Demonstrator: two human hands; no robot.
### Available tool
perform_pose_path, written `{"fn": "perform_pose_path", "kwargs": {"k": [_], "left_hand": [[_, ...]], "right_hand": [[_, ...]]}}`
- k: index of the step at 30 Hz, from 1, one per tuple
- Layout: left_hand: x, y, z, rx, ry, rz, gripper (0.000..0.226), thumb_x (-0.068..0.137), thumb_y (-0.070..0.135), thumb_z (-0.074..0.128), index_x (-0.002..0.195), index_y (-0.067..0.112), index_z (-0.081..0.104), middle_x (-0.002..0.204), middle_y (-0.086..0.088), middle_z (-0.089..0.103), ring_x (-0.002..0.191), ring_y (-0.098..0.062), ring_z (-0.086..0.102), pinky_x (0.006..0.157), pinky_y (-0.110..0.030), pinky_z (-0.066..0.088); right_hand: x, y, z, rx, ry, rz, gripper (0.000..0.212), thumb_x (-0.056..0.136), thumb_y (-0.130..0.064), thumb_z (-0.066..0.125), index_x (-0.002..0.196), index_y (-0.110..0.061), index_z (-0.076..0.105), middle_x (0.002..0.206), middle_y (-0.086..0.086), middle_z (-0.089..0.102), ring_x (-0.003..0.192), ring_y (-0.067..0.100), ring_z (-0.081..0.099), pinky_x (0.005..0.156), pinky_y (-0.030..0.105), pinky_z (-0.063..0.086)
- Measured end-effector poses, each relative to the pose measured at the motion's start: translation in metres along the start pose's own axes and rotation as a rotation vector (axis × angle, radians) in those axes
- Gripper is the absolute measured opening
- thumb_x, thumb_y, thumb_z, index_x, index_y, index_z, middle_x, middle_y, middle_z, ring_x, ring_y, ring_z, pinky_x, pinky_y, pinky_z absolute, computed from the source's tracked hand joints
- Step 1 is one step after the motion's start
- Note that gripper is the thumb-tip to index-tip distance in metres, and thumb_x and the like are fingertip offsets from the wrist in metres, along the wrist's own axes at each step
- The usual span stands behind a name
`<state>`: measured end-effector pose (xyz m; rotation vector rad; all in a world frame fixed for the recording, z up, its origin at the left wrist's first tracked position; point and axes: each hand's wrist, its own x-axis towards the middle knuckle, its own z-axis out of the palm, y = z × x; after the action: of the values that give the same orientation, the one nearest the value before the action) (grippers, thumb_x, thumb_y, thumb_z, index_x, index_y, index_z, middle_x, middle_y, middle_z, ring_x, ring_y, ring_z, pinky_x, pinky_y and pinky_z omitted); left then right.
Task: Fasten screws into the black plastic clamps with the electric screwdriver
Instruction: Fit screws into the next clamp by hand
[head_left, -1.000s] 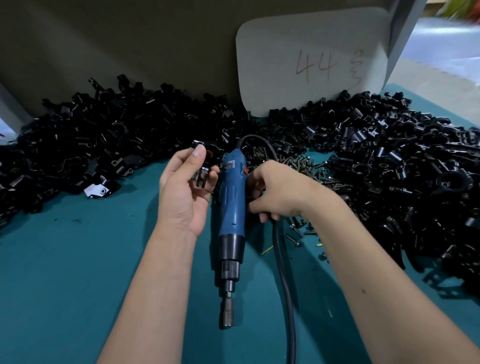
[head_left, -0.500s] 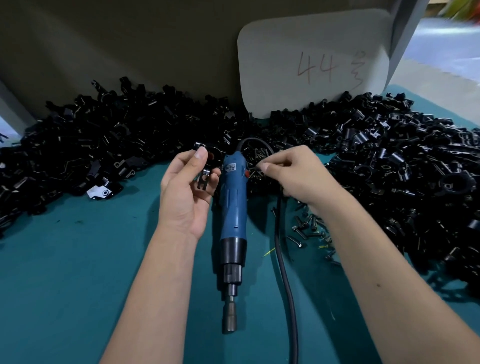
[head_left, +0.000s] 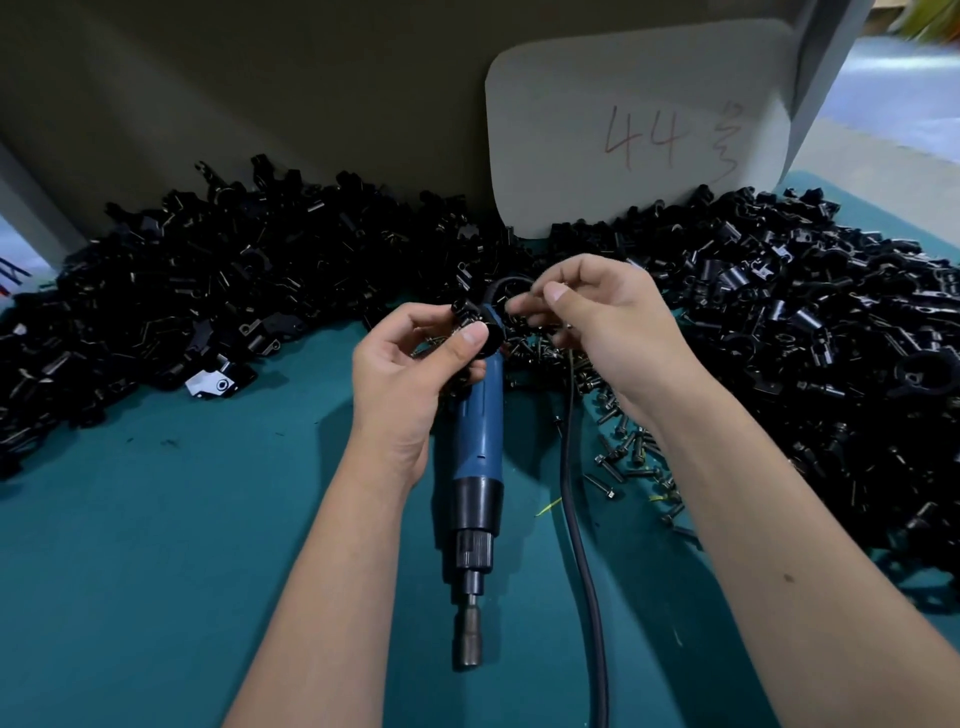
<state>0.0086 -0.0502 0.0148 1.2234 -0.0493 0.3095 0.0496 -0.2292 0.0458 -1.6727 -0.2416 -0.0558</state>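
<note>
Two bare forearms reach forward over a teal table (head_left: 156, 545); the left hand (head_left: 410, 374) holds a black clamp (head_left: 475, 327) pinched between thumb and curled fingers, raised above the table and turned toward the other hand, probably so its screw hole faces the incoming screw; the right hand (head_left: 613, 322) hovers just beside it, thumb and forefinger closed in a fine grip on what looks like a small dark screw (head_left: 519, 312), though it is blurred and too small to be sure; the two hands almost meet. The blue screwdriver (head_left: 478, 467) lies flat on the table between the forearms, bit end toward the person, untouched, likely parked within easy reach for once the screw is seated; its black cord (head_left: 576, 545) runs alongside it. Loose screws (head_left: 623, 457) lie scattered under the right wrist; heaps of clamps (head_left: 208, 291) bank along the back and right. A pale card (head_left: 649, 130) marked "44" leans behind.
</note>
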Motion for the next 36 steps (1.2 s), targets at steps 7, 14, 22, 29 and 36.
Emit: {"fn": "perform_pose_path", "kwargs": {"k": [7,14,22,29,36], "left_hand": [[-0.001,-0.001,0.002,0.037,-0.002,0.049,0.018,0.076,0.008,0.083,0.089,0.015,0.072,0.083,0.000,0.072,0.059,-0.016,0.064,0.063,-0.025,0.057],[-0.001,-0.004,0.001,0.076,-0.015,0.087,0.019,0.081,0.000,0.082,0.093,0.011,0.072,0.086,0.000,0.073,0.073,-0.016,0.068,0.066,-0.026,0.057],[0.000,-0.006,0.000,0.083,-0.041,0.102,0.018,0.081,0.002,0.082,0.092,0.012,0.073,0.085,0.002,0.072,0.076,-0.016,0.068,0.066,-0.028,0.058],[0.001,-0.007,0.000,0.059,-0.046,0.101,0.018,0.081,0.003,0.084,0.090,0.016,0.075,0.088,-0.001,0.073,0.075,-0.016,0.068,0.064,-0.026,0.057],[0.001,-0.007,0.001,0.109,-0.035,0.108,0.017,0.080,0.008,0.085,0.089,0.018,0.075,0.086,0.003,0.073,0.075,-0.019,0.069,0.067,-0.029,0.058]], "right_hand": [[-0.003,-0.001,0.013,0.227,0.038,-0.106,0.014,0.091,-0.003,0.076,0.099,-0.014,0.080,0.077,-0.002,0.072,0.066,0.011,0.059,0.063,0.022,0.050],[-0.008,-0.003,0.024,0.217,0.032,-0.161,0.015,0.080,-0.005,0.087,0.082,-0.013,0.074,0.077,0.003,0.077,0.070,0.009,0.070,0.059,0.018,0.051],[-0.010,-0.001,0.033,0.272,0.094,-0.103,0.019,0.078,-0.008,0.089,0.074,-0.016,0.074,0.074,0.003,0.075,0.062,0.005,0.064,0.055,0.016,0.048],[-0.010,0.001,0.033,0.273,0.132,-0.066,0.015,0.079,-0.010,0.089,0.075,-0.015,0.076,0.075,0.004,0.075,0.058,0.003,0.060,0.055,0.017,0.047],[-0.011,0.000,0.039,0.321,0.172,-0.020,0.017,0.080,-0.011,0.089,0.072,-0.016,0.074,0.074,0.004,0.074,0.062,0.007,0.061,0.052,0.020,0.046]]}}
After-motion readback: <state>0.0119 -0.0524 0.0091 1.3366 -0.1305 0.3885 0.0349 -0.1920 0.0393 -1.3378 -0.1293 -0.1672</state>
